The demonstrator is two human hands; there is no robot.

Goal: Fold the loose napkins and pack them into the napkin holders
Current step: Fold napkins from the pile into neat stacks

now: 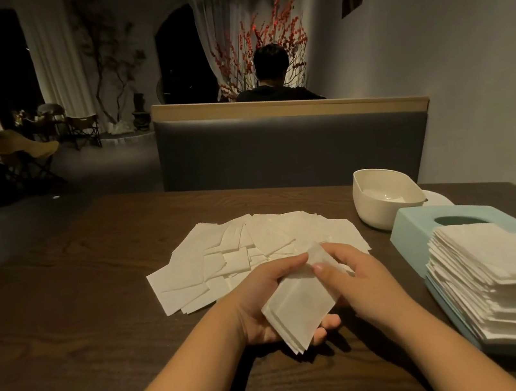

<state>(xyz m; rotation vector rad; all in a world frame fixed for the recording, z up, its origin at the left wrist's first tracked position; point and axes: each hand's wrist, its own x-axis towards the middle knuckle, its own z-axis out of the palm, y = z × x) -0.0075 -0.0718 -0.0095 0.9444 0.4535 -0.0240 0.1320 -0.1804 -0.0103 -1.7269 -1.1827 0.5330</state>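
Napkins, loose and overlapping, fan out over the middle of the worktop, toward its far edge. Nearer the front edge, both forearms reach in from below and meet above the wood. The left hand lies palm up, its grip curled under and round a small folded stack, with the thumb laid over the stack's upper edge and fingertips showing beneath its lower corner. The right hand comes in from the right with its back turned up, its grip pinched together on the stack's top corner, where one sheet lifts and crumples slightly. Toward the right edge stands a white bowl-shaped holder. Nearer along that edge lies a pale blue holder with an oval opening, and a tall pile of folded napkins sits on it. No writing can be read on anything.
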